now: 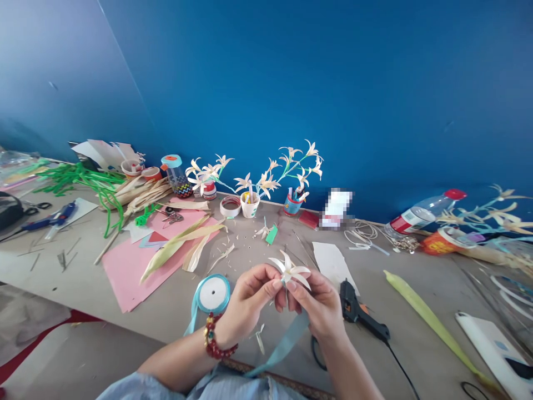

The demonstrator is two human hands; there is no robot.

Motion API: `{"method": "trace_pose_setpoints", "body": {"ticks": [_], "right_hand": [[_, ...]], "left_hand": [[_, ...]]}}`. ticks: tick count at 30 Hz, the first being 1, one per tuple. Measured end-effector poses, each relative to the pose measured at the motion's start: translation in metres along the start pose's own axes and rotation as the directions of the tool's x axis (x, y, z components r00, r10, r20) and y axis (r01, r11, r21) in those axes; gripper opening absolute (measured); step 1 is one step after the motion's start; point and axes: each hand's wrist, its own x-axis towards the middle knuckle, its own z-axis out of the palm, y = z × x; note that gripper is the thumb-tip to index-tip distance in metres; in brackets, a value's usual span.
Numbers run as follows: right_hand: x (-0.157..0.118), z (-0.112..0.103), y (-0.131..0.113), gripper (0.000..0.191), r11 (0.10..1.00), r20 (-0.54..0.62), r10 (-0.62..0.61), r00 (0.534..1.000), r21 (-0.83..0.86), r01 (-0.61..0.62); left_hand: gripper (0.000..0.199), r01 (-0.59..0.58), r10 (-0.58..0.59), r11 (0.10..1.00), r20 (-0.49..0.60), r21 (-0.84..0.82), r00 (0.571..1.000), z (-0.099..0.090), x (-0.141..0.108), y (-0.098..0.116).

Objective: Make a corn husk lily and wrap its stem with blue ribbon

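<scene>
A white star-shaped flower (290, 271) is held up between both hands, at the middle of the table's near side. My left hand (255, 297) pinches its base from the left, fingers closed. From the right, my right hand (318, 303) pinches the same base with thumb and curled fingers. A light blue ribbon (287, 344) hangs below my right hand toward my lap. The ribbon spool (213, 293) lies flat on the table just left of my left hand. The flower's stem is mostly hidden by the fingers.
A black glue gun (362, 314) lies right of my right hand, its cord running forward. Pink paper (125, 272) and husks (175, 250) lie left. Cups with finished flowers (250, 205) stand by the blue wall. A bottle (425, 214) leans at right, near a long green husk (428, 316).
</scene>
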Motion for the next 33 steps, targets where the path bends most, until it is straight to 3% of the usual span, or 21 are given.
{"method": "trace_pose_setpoints", "body": {"ticks": [7,18,23,26,28,30,33], "right_hand": [[0.003,-0.004,0.001,0.023,0.999,-0.016,-0.028,0.999,-0.035,0.027],[-0.001,-0.006,0.004,0.02,0.997,-0.013,0.028,1.0,0.074,-0.027],[0.0,-0.006,0.002,0.023,0.999,0.028,0.01,1.0,0.032,-0.01],[0.0,-0.005,0.002,0.025,0.999,-0.011,-0.011,1.0,0.034,0.012],[0.001,-0.003,0.003,0.026,0.999,-0.038,-0.028,0.999,0.042,0.03],[0.001,-0.002,0.004,0.025,0.998,-0.071,-0.049,0.996,0.046,0.052],[0.001,-0.002,0.007,0.024,0.996,-0.112,-0.074,0.991,0.039,0.079]], "left_hand": [[0.03,0.164,-0.158,0.979,0.057,-0.12,0.986,-0.004,0.004,0.0],[0.029,0.306,-0.264,0.941,0.25,-0.144,0.931,-0.013,0.009,0.002],[0.028,0.362,-0.303,0.918,0.301,-0.163,0.904,-0.016,0.013,-0.002],[0.028,0.325,-0.263,0.926,0.285,-0.194,0.922,-0.01,0.013,-0.001],[0.025,0.227,-0.188,0.959,0.217,-0.171,0.958,-0.007,0.011,0.0],[0.019,0.07,-0.062,0.995,0.108,-0.073,0.992,-0.005,0.007,0.0],[0.015,-0.11,0.108,0.979,0.024,0.169,0.994,-0.007,0.002,-0.002]]}}
